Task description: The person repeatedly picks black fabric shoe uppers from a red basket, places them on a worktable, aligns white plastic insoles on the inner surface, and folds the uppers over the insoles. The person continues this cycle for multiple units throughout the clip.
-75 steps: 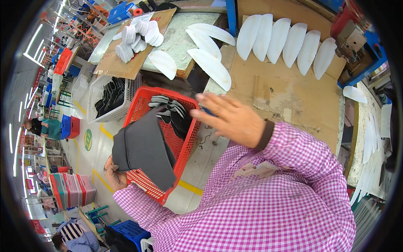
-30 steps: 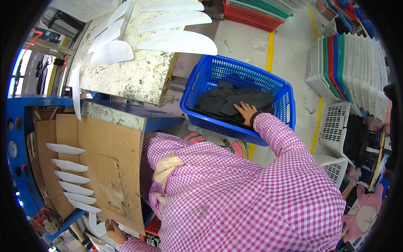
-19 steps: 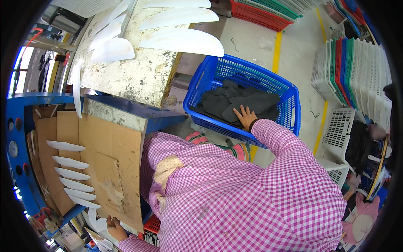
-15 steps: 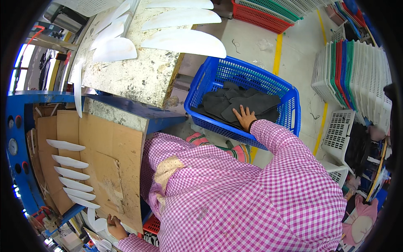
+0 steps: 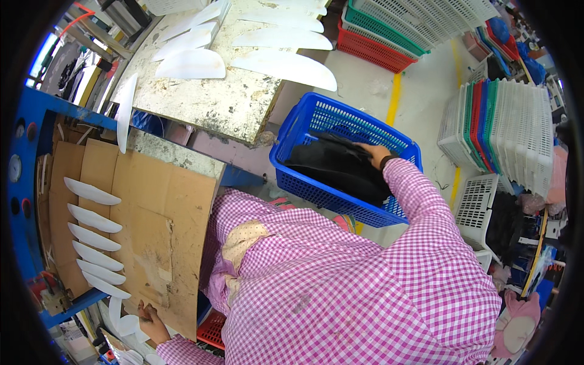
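Observation:
My right hand (image 5: 376, 154) reaches into a blue plastic basket (image 5: 292, 174) and is closed on the edge of some dark cut fabric pieces (image 5: 340, 167). Those pieces lie heaped in the basket, and their upper edge is tilted up under my fingers. My left hand (image 5: 152, 322) rests by the near edge of a cardboard-covered board (image 5: 143, 225), its fingers loosely bent and apart, with nothing visible in them. Beside it hang white curved pieces (image 5: 128, 325). A row of several white leaf-shaped pieces (image 5: 97, 244) lies along the board's left side.
A worn, stained table (image 5: 201, 103) at the upper left bears more large white curved pieces (image 5: 286, 66). Stacked baskets (image 5: 505, 121) stand at the right, others (image 5: 377, 48) at the back. A blue machine frame (image 5: 21, 176) with a gauge borders the board's left.
My right hand has gone from lying flat on the dark pieces to gripping their far edge, which has lifted. My left hand stays near the board's edge. The view has shifted slightly.

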{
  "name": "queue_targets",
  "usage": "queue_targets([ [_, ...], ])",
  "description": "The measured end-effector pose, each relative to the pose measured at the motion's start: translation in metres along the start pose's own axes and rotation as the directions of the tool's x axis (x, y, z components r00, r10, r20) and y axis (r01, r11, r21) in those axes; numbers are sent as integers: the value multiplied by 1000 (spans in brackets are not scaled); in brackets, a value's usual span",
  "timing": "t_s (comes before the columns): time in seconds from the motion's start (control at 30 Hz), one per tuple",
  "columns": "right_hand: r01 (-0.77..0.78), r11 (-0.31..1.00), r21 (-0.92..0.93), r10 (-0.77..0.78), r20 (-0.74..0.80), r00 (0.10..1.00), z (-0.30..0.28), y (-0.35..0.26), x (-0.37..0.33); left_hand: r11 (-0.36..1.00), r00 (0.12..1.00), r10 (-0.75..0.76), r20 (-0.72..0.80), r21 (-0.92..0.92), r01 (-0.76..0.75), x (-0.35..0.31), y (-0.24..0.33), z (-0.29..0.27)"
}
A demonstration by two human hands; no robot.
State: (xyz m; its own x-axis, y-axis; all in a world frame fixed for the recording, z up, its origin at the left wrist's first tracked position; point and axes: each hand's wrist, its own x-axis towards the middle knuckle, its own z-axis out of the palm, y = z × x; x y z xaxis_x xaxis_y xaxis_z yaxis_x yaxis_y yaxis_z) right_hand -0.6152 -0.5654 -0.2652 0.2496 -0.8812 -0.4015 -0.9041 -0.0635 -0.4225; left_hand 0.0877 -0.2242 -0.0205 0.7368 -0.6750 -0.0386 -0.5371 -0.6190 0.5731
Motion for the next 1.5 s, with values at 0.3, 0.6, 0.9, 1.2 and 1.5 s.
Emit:
queue_targets([
  [0.3, -284, 876, 391, 404, -271, 874, -159, -3, -101, 975, 996, 84, 6, -205, -81, 15, 3, 18],
  [0.6, 284, 919, 274, 100, -858, 503, -274, -229, -207, 608, 855, 508, 101, -746, -273, -18, 120, 43],
  [0.9, 618, -82, 782, -514, -565, 646, -219, -453, -168, 453, 881, 441, 173, -890, -52, -26, 140, 43],
  [1.2, -187, -76, 979, -586, 108, 803, -54, -537, -99, 374, 995, -95, 26, -926, 60, -46, 47, 13],
  [1.5, -3, 549, 836, -588, 389, 709, 56, -525, -98, 939, 941, -62, -333, -339, -58, -12, -46, -34],
])
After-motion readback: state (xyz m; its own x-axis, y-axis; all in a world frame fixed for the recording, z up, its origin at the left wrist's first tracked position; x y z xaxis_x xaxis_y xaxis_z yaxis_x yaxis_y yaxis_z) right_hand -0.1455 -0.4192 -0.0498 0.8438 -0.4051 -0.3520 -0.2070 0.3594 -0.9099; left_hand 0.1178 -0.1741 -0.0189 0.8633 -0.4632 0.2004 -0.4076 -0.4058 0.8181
